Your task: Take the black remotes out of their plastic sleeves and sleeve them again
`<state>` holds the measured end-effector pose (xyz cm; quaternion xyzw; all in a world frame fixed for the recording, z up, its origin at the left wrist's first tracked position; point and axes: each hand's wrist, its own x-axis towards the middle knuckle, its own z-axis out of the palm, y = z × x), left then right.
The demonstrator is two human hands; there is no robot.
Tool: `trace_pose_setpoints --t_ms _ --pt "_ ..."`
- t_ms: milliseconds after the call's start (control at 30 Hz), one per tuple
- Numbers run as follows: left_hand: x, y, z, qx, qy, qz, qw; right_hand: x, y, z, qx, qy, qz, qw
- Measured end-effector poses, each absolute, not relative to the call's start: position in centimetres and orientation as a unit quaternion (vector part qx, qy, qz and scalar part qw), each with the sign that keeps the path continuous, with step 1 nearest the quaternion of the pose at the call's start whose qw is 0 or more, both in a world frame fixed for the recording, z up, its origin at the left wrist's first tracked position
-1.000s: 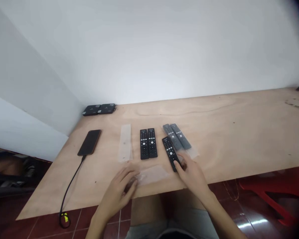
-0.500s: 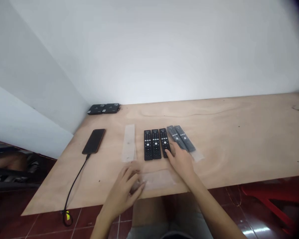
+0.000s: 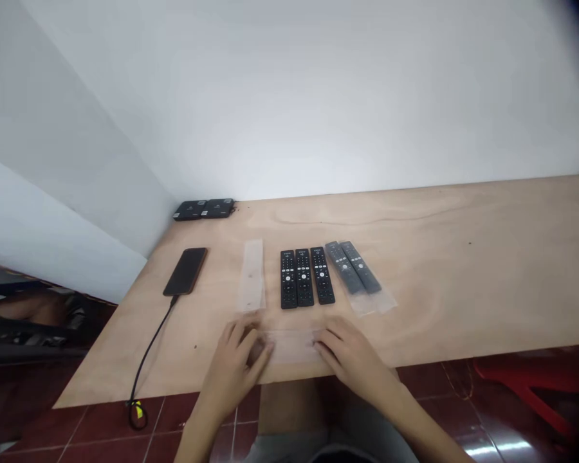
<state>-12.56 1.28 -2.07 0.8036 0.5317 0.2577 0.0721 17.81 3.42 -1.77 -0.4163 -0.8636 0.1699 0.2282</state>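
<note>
A clear plastic sleeve [image 3: 292, 346] lies crosswise near the table's front edge, one hand at each end. My left hand [image 3: 238, 357] has its fingers curled and its thumb pressed at the left end of that sleeve. At the opposite end, my right hand [image 3: 345, 354] pinches the plastic between thumb and fingertips. Just beyond the hands, three bare black remote controls [image 3: 303, 278] lie side by side. To their right are two remotes in clear sleeves [image 3: 354, 269], slanted and close together. Flat sleeves [image 3: 252, 275], possibly a small stack, lie left of the bare remotes.
A phone [image 3: 186, 271] with a black cable [image 3: 147, 357] lies on the left of the wooden table [image 3: 453, 283]. Two black boxes [image 3: 204, 209] sit at the back left, by the white wall [image 3: 347, 96]. A red plastic chair [image 3: 531, 386] stands below right.
My right hand has left the rightmost bare remote and come down to the right end of the sleeve. My left hand stays by the left end. The view has shifted slightly.
</note>
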Motion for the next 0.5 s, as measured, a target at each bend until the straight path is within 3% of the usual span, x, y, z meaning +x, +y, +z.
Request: trace_pose_setpoints --t_ms 333,500 --pt "-13.5 0.5 -2.4 0.751 0.607 0.247 0.085 21.0 3.4 -1.3 -0.461 -0.812 0.285 0.217" --pt "-12.6 0.9 -2.1 0.731 0.600 0.279 0.168 21.9 4.0 -0.2 -0.457 -0.802 0.334 0.189"
